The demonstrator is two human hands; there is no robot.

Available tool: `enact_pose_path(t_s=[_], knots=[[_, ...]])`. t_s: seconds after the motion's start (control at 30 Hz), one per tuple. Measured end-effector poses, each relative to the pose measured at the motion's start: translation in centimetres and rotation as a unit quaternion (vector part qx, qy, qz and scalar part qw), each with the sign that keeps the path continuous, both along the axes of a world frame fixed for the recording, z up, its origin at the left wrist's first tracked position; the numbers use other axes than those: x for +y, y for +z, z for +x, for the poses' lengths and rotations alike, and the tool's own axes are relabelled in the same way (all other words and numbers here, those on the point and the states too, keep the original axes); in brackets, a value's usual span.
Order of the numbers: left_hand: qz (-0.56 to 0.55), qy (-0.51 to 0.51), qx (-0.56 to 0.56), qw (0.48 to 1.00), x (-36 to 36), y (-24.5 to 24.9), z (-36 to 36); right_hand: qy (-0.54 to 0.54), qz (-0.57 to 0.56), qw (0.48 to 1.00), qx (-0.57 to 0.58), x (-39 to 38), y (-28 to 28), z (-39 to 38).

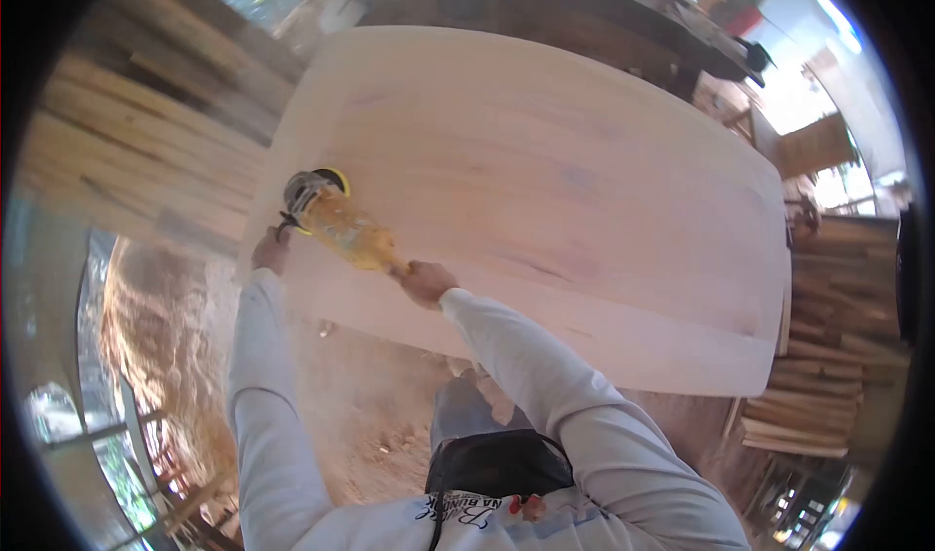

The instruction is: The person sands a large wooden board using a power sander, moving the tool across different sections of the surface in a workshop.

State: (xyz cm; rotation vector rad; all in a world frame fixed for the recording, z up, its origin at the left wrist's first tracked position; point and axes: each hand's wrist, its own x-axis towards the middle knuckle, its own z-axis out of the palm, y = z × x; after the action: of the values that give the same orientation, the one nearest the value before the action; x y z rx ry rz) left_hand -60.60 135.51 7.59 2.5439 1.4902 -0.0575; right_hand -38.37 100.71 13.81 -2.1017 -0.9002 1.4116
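A yellow angle sander (353, 236) with a dark head and a round pad lies against the left part of a broad pale wooden panel (545, 171). My left hand (272, 251) is closed around the dark side handle by the tool's head, at the panel's left edge. Around the rear end of the yellow body my right hand (427, 284) is wrapped. Dust coats the tool, and the pad's underside is hidden against the wood. Faint darker streaks and patches mark the panel's surface.
Long boards (146, 142) are stacked to the left of the panel, and shorter planks (804, 395) are piled at the right. A dark bench (545, 15) runs behind it. Below the panel lies dusty ground (380, 424), with a large brown heap (156, 327) at left.
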Motion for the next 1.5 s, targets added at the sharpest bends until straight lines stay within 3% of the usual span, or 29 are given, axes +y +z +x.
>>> enact_pose_path(t_s=[0.1, 0.23, 0.6, 0.87, 1.27, 1.4, 1.5], knots=[[-0.020, -0.037, 0.007, 0.999, -1.6, 0.3, 4.3, -0.039, -0.021, 0.999, -0.001, -3.5, -0.1, 2.5], [-0.022, -0.128, 0.020, 0.991, -10.2, 0.7, 12.3, -0.093, -0.012, 0.995, 0.037, -13.5, -0.1, 7.0], [-0.022, -0.364, 0.006, 0.931, -50.3, 1.8, 36.6, -0.363, -0.037, 0.931, 0.013, -55.4, -2.2, 13.5], [-0.090, -0.481, 0.027, 0.872, -73.4, 2.4, 47.4, -0.553, -0.017, 0.831, 0.064, -76.3, -1.2, 12.5], [-0.195, -0.604, -0.042, 0.771, -97.9, 4.9, 60.7, -0.713, 0.041, 0.700, 0.011, -93.6, -2.7, 13.3], [-0.178, -0.630, -0.063, 0.753, -100.9, 4.8, 65.2, -0.745, 0.020, 0.666, -0.010, -94.1, -3.5, 16.0], [-0.152, -0.632, -0.070, 0.757, -99.2, 4.7, 66.0, -0.748, 0.000, 0.663, 0.031, -92.9, -3.3, 17.5]])
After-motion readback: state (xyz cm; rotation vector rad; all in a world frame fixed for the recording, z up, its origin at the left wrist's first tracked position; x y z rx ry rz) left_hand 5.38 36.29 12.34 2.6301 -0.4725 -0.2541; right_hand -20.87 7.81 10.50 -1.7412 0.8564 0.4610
